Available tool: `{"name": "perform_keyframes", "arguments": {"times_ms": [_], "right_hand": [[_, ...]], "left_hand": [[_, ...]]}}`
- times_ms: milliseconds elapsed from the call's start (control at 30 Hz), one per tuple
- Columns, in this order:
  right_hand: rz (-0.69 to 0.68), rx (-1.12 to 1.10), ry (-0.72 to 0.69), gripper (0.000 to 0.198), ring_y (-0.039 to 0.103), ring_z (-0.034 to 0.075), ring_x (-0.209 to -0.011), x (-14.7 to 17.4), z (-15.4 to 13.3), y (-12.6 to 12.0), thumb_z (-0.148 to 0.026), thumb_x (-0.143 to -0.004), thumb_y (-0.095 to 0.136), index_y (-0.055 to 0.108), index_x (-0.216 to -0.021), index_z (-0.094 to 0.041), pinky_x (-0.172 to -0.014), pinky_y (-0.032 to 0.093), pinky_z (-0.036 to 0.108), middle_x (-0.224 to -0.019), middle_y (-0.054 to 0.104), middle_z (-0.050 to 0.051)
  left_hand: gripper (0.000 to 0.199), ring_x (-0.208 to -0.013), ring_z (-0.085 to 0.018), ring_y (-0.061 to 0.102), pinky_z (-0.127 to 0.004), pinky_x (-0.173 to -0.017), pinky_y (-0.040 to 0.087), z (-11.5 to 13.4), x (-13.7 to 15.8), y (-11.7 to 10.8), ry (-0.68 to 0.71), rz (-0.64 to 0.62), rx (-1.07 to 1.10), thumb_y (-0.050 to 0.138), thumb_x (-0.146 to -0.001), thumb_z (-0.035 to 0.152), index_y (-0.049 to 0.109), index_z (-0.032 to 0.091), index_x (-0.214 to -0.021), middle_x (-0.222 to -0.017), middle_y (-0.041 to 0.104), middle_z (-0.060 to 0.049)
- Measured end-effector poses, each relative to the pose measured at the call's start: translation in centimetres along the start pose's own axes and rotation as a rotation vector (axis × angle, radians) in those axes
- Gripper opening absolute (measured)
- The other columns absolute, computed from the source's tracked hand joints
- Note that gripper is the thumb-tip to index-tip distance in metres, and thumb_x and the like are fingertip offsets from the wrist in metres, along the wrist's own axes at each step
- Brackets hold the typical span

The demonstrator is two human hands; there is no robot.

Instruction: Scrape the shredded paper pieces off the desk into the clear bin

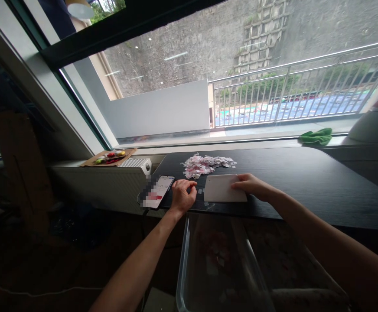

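My right hand (248, 186) grips the right edge of a flat white rectangular panel (220, 189) with a small dark dot near one corner. The panel is just above or on the dark tabletop; I cannot tell which. To its left, my left hand (184, 194) is closed, with fingers curled and thumb and forefinger drawn together. Whatever is in that pinch is hidden or too small to make out. Small paper scraps (200, 191) lie between the hand and the panel. Behind them is a heap of white and pinkish paper scraps (205, 165).
A phone (158, 192) with a lit screen lies left of my left hand. Below the table's front edge is a clear plastic bin (183, 264). A green cloth (315, 137) rests on the windowsill. Small colourful items on cardboard (88, 163) sit above the radiator (104, 184).
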State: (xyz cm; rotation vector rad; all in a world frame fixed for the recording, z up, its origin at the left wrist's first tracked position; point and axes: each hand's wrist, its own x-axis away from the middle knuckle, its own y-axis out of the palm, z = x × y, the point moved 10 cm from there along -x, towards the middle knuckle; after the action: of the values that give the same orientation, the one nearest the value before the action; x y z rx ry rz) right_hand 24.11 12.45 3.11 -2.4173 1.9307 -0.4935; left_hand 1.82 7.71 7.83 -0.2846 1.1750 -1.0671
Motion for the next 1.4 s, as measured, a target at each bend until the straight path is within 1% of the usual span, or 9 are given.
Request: {"name": "perform_keyframes", "arguments": {"times_ms": [167,267,367,733,867,967,1133,1200,1400], "right_hand": [[-0.003,-0.030,0.011,0.012,0.062,0.013,-0.058,0.2,0.5,-0.3,-0.004,-0.064,0.065,0.070,-0.069,-0.013,-0.055,0.047,0.021,-0.063,0.071,0.001],[-0.015,-0.032,0.010,0.012,0.062,0.014,-0.059,0.2,0.8,-0.5,-0.004,-0.064,0.065,0.071,-0.072,-0.012,-0.057,0.049,0.023,-0.064,0.071,0.003],[-0.047,-0.035,0.014,0.012,0.063,0.015,-0.060,0.4,1.0,-0.2,-0.006,-0.063,0.067,0.071,-0.072,-0.012,-0.059,0.050,0.024,-0.065,0.072,0.003],[-0.111,-0.042,0.005,0.010,0.064,0.016,-0.061,1.6,0.6,0.7,-0.010,-0.060,0.070,0.071,-0.069,-0.013,-0.057,0.050,0.023,-0.067,0.073,0.003],[-0.152,-0.027,0.022,0.014,0.063,0.015,-0.059,2.1,0.5,0.5,-0.011,-0.059,0.072,0.072,-0.073,-0.013,-0.052,0.048,0.022,-0.067,0.073,0.003],[-0.049,-0.047,-0.024,0.015,0.063,0.014,-0.059,1.7,-0.1,-0.9,-0.011,-0.060,0.072,0.071,-0.076,-0.014,-0.051,0.049,0.021,-0.069,0.073,0.003],[0.211,-0.056,-0.150,0.017,0.063,0.013,-0.057,0.6,-1.5,-2.9,-0.005,-0.064,0.067,0.068,-0.079,-0.014,-0.049,0.049,0.019,-0.071,0.072,0.003],[0.226,-0.029,-0.142,0.016,0.063,0.013,-0.057,0.4,-1.5,-2.7,-0.004,-0.065,0.066,0.067,-0.077,-0.014,-0.048,0.049,0.019,-0.070,0.072,0.004],[0.122,-0.010,-0.136,0.015,0.063,0.012,-0.055,0.3,-2.0,-1.4,-0.003,-0.067,0.065,0.068,-0.076,-0.014,-0.048,0.050,0.019,-0.069,0.072,0.003]], "left_hand": [[0.013,-0.101,-0.023,0.058,-0.047,-0.101,0.035,1.7,1.7,-0.8,0.040,-0.175,-0.033,0.061,-0.076,0.020,0.070,0.023,-0.085,-0.088,0.068,-0.003],[0.014,-0.105,-0.024,0.056,-0.050,-0.105,0.030,2.5,3.6,-0.3,0.024,-0.297,-0.036,0.066,-0.074,0.024,0.070,0.024,-0.087,-0.094,0.066,-0.003],[0.015,-0.104,-0.023,0.055,-0.051,-0.107,0.029,2.8,4.8,0.1,-0.012,-0.347,-0.023,0.068,-0.073,0.022,0.069,0.024,-0.088,-0.096,0.064,-0.003],[0.009,-0.102,-0.023,0.056,-0.054,-0.107,0.028,3.5,5.3,-0.3,-0.021,-0.297,-0.005,0.068,-0.073,0.015,0.067,0.023,-0.078,-0.090,0.064,-0.002],[0.010,-0.103,-0.023,0.056,-0.055,-0.108,0.027,4.1,6.1,-0.7,-0.026,-0.341,0.024,0.068,-0.072,0.013,0.067,0.023,-0.076,-0.091,0.065,-0.002],[0.009,-0.102,-0.022,0.057,-0.056,-0.110,0.024,4.4,6.5,-0.9,-0.022,-0.375,0.051,0.067,-0.073,0.014,0.068,0.023,-0.076,-0.092,0.065,-0.002],[0.010,-0.102,-0.023,0.058,-0.056,-0.109,0.025,3.8,5.9,-1.5,-0.027,-0.321,0.034,0.066,-0.074,0.014,0.068,0.022,-0.079,-0.092,0.066,-0.002],[0.010,-0.102,-0.023,0.058,-0.055,-0.109,0.026,3.5,5.7,-1.7,-0.032,-0.303,0.029,0.065,-0.075,0.015,0.068,0.022,-0.081,-0.093,0.066,-0.003],[0.012,-0.103,-0.023,0.058,-0.051,-0.106,0.032,2.9,5.3,-2.2,-0.040,-0.277,0.008,0.065,-0.075,0.016,0.069,0.023,-0.084,-0.092,0.067,-0.002]]}}
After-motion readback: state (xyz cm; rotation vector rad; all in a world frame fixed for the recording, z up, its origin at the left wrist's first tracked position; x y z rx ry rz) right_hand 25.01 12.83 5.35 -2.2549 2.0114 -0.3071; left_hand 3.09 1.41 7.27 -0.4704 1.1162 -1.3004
